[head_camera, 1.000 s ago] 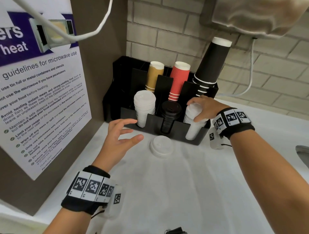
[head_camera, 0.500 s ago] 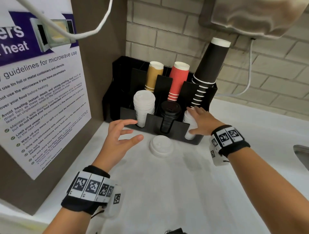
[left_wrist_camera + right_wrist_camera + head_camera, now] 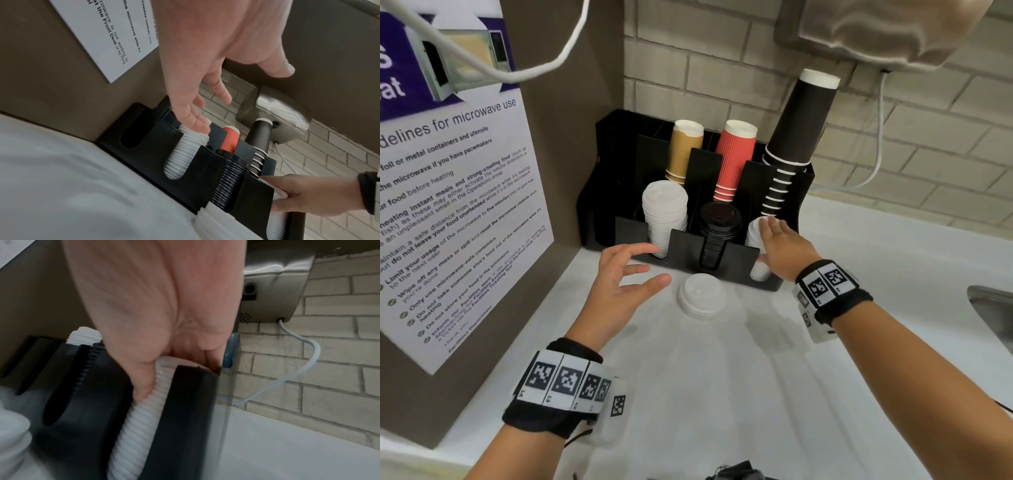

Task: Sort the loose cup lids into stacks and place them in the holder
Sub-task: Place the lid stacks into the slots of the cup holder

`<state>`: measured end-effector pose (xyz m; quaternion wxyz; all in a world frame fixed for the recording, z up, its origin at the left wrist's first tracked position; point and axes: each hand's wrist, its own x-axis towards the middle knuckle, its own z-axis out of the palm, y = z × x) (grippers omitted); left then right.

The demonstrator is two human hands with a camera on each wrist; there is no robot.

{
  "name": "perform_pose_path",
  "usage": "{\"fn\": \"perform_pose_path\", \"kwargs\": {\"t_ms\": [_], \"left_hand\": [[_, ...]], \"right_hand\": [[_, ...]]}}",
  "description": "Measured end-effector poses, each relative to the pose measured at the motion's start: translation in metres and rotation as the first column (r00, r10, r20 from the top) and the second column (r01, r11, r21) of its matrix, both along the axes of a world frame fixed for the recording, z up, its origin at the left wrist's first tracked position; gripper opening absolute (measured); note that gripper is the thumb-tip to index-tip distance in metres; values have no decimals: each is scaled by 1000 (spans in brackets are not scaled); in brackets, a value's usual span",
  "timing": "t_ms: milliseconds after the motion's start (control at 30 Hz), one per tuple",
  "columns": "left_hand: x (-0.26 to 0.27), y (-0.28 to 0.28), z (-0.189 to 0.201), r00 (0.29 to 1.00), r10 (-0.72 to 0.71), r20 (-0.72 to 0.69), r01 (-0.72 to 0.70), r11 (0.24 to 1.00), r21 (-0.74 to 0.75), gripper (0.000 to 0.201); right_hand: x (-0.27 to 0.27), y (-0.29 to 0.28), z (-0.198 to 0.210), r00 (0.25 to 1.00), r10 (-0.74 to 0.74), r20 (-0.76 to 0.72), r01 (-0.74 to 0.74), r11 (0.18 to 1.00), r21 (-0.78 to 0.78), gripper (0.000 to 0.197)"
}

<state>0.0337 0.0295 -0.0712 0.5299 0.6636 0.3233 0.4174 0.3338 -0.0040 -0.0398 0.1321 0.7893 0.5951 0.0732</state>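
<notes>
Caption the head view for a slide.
Right hand presses white plastic lid stack into black holder; left hand hovers open.

The right hand [image 3: 780, 248] has come down from gripping the top of the white lid stack [image 3: 756, 236] in the holder's [image 3: 722, 270] right slot. It now lies flatter on the stack, which sits lower.

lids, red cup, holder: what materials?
White lids: likely thin moulded plastic, matt; ridged rims nest closely.
Red cup: probably paper, with a ribbed sleeve and rolled white rim.
Holder: black rigid sheet, faintly glossy, looks like acrylic or similar plastic; flat cut panels.
</notes>
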Motion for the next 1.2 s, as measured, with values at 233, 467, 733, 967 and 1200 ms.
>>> {"fn": "perform_pose_path", "kwargs": {"t_ms": [233,467,733,967,1200], "left_hand": [[1,2,-2,999,18,-38,-18,1000,-2,29],[-1,1,0,998,4,-55,-5,1000,-21,25],[-5,-1,3,999,4,-53,-4,1000,-13,29],[-4,-4,12,999,-12,-40,12,1000,12,27],[0,-7,12,987,-123,-106,121,992,-25,37]], "right_hand": [[-12,3,30,982,-69,-176,54,994,-91,91],[-82,6,11,818,291,-496,-318,948,31,47],[-97,20,-23,947,0,-321,-121,925,-359,95],[-102,17,-31,931,3,-364,-148,916,-372,92],[-96,-3,-23,764,90,-639,-276,940,-198,73]]}}
